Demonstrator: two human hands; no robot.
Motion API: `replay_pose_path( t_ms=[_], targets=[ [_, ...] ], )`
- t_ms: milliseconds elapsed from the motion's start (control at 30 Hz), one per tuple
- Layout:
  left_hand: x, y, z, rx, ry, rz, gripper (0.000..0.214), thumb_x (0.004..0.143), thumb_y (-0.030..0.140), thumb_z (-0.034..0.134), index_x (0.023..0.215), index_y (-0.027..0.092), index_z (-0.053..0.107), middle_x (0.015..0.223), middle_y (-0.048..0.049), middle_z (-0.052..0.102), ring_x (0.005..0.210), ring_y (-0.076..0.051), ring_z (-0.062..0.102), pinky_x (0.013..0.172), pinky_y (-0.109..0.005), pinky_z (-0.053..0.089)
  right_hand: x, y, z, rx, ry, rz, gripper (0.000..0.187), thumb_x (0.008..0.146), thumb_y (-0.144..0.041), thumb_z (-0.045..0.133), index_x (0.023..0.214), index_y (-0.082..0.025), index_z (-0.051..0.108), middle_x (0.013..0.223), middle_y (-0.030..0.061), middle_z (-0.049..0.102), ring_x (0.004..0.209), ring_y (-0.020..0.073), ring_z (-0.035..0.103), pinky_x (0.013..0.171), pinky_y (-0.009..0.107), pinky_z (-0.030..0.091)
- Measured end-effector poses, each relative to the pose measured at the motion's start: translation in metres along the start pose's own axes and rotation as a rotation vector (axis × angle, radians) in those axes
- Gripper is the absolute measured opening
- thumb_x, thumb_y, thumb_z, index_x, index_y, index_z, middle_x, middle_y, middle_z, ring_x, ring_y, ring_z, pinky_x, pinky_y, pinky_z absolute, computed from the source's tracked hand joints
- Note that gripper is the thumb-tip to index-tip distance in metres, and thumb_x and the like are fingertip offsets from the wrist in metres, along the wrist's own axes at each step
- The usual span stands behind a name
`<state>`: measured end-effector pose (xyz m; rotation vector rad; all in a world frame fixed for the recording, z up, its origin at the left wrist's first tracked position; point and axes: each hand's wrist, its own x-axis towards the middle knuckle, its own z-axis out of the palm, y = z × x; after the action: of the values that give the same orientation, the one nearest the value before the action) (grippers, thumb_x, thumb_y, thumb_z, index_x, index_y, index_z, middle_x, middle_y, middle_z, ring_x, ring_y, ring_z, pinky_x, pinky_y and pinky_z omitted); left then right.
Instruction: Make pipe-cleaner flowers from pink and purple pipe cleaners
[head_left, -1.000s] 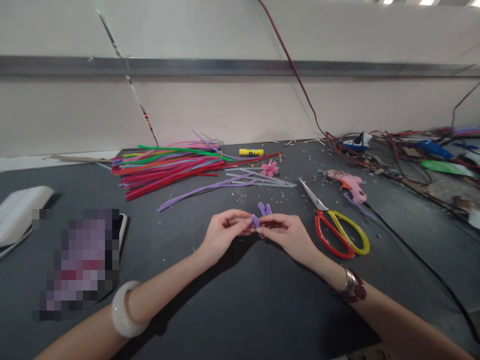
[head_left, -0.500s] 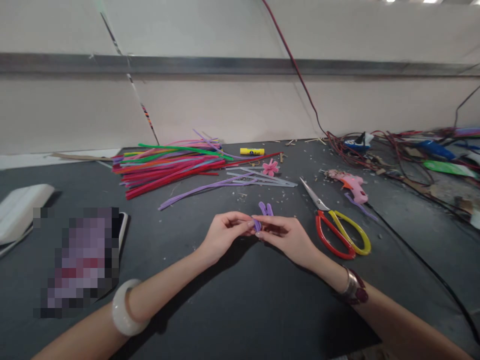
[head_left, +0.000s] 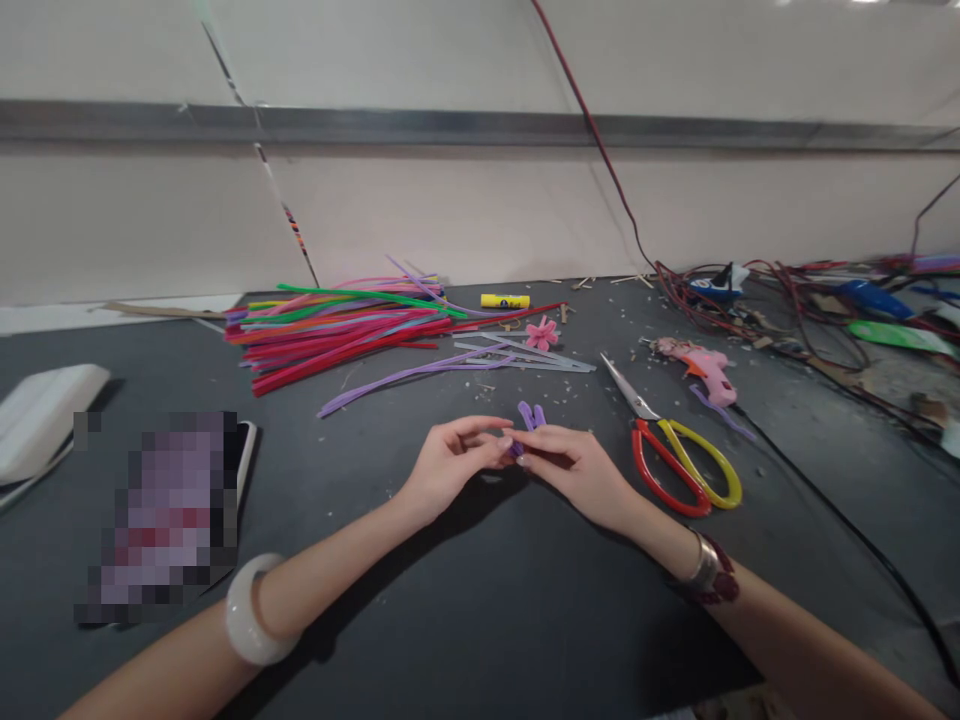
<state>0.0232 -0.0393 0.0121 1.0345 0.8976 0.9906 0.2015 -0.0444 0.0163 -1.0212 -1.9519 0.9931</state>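
Around the hands on the dark worktable (head_left: 480,640), coloured pipe cleaners (head_left: 337,340) lie at eleven o'clock and yellow-and-red-handled scissors (head_left: 660,492) at two. The left hand (head_left: 454,470) and right hand (head_left: 574,470) meet, pinching a folded purple pipe cleaner (head_left: 531,415) between their fingertips (head_left: 508,441).

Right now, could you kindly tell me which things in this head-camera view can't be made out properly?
In the head view:
- The purple pipe cleaner piece: its lower part is hidden by the left hand and right hand.
- The flat device, probably a phone: its face is blurred by pixelation.
- The blue object: too small and blurred to identify, partly among the red wires, which run off the right edge.
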Motion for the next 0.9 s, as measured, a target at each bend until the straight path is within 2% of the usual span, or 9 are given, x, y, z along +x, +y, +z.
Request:
replay_pose_path(
  t_ms=[100,267,500,667,900],
  targets=[
    [0.0005,0.0004,0.0001,0.057,0.017,0.005,0.021,0.068,0.023,0.068,0.086,0.014,0.069,0.077,-0.0048,0.071,0.069,-0.014,0.065,0.071,-0.026,0.052,-0.0009,-0.0004,0.0016,0.05,0.018,0.028,0.03,0.081,-0.02,0.054,0.109,-0.027,0.06,0.095,0.0032,0.065,0.086,0.0161,0.06,0.079,0.032,0.049],
    [0.0024,0.0006,-0.0003,0.083,0.033,-0.03,0.018,0.067,0.026,0.068,0.08,0.013,0.07,0.074,-0.0054,0.071,0.069,-0.015,0.065,0.073,-0.028,0.051,-0.0012,-0.0006,0.003,0.257,0.048,0.153,0.028,0.074,-0.023,0.06,0.103,-0.022,0.06,0.087,0.003,0.065,0.083,0.0161,0.063,0.077,0.032,0.053],
    [0.0027,0.0003,-0.0013,0.074,-0.013,-0.034,0.017,0.069,0.026,0.067,0.081,0.013,0.067,0.075,-0.0044,0.069,0.069,-0.013,0.063,0.074,-0.026,0.05,0.0005,-0.0035,-0.0003,0.388,0.036,0.234,0.017,0.073,-0.023,0.062,0.088,-0.016,0.064,0.078,0.0022,0.066,0.071,0.0127,0.063,0.071,0.028,0.053],
    [0.0013,0.003,-0.0002,0.106,-0.034,0.032,0.014,0.07,0.026,0.066,0.077,0.014,0.065,0.071,-0.0017,0.066,0.066,-0.011,0.062,0.069,-0.024,0.05,0.002,-0.0055,-0.0023,0.446,0.005,0.245,0.018,0.073,-0.024,0.062,0.089,-0.015,0.064,0.071,0.001,0.064,0.061,0.01,0.06,0.064,0.026,0.051],
    [0.0012,0.0048,0.0002,0.183,-0.012,0.124,0.012,0.067,0.022,0.068,0.074,0.014,0.064,0.072,-0.0013,0.066,0.067,-0.011,0.06,0.07,-0.023,0.049,0.0032,-0.0029,-0.0027,0.578,-0.042,0.337,0.017,0.071,-0.027,0.066,0.081,-0.013,0.064,0.063,0.0,0.062,0.057,0.0091,0.059,0.06,0.024,0.049]
  ],
)
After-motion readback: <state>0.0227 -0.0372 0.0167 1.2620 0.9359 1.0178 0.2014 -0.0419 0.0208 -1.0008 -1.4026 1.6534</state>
